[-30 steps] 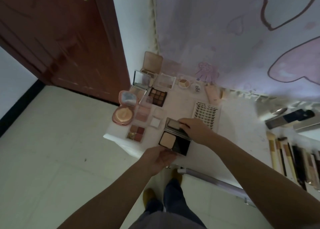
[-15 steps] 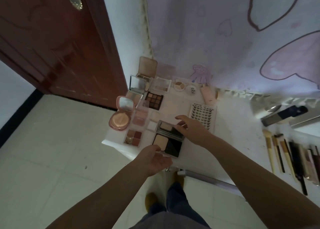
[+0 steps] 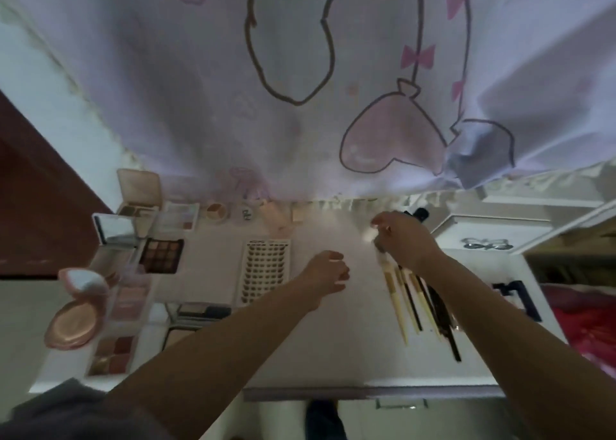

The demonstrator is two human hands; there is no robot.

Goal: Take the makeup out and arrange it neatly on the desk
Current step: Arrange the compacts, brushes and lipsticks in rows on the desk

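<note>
My right hand [image 3: 405,239] hovers over the heads of several makeup brushes [image 3: 413,303] at the back right of the white desk [image 3: 333,346]. Its fingers curl round a blurred silver tube whose dark end [image 3: 418,213] sticks out behind the hand. To its left, my left hand [image 3: 328,271] hangs above the desk's middle, loosely curled and holding nothing. The black powder compact [image 3: 200,313] lies open at the front left, partly under my left forearm.
A false-lash tray [image 3: 265,269] lies left of my left hand. Palettes, a brown eyeshadow palette [image 3: 161,254] and a pink round compact [image 3: 75,309] fill the left side. A cartoon-print cloth [image 3: 300,106] hangs behind. A white box [image 3: 483,236] stands at the right.
Both hands left the black compact and moved right. The right hand now reaches the tube by the brushes; the left hangs over the desk's middle. The view swung right.
</note>
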